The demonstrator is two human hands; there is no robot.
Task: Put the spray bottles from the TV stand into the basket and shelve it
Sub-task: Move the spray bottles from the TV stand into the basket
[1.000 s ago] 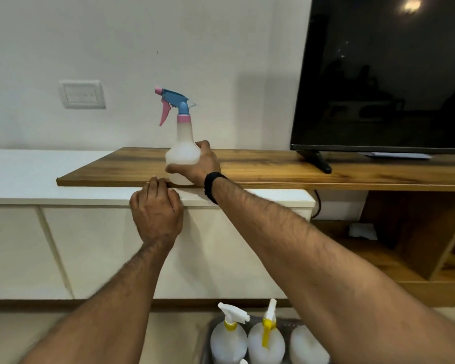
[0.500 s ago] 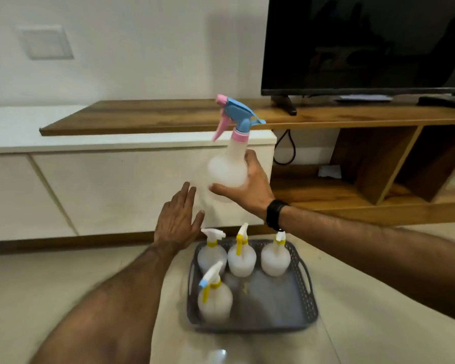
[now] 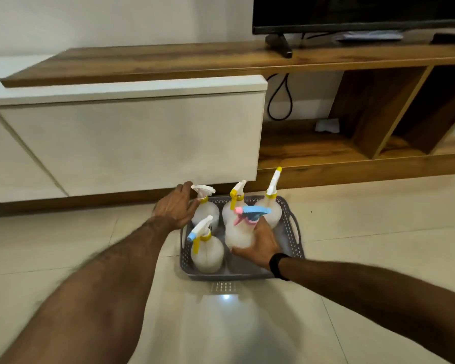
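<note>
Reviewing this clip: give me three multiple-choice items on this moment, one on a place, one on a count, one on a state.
1. Where does the grey basket sit?
A. on the floor tiles
B. on the wooden top
C. on the low shelf

2. How many spray bottles are in or over the basket, the held one included?
A. three
B. five
C. seven

3. What is the right hand doing?
A. hanging free
B. holding the pink-and-blue bottle
C. holding the basket handle

Answers: 1 A, tiles show all around it. 2 B, four yellow-collared ones plus the held one. 3 B, its fingers wrap the bottle's body.
</note>
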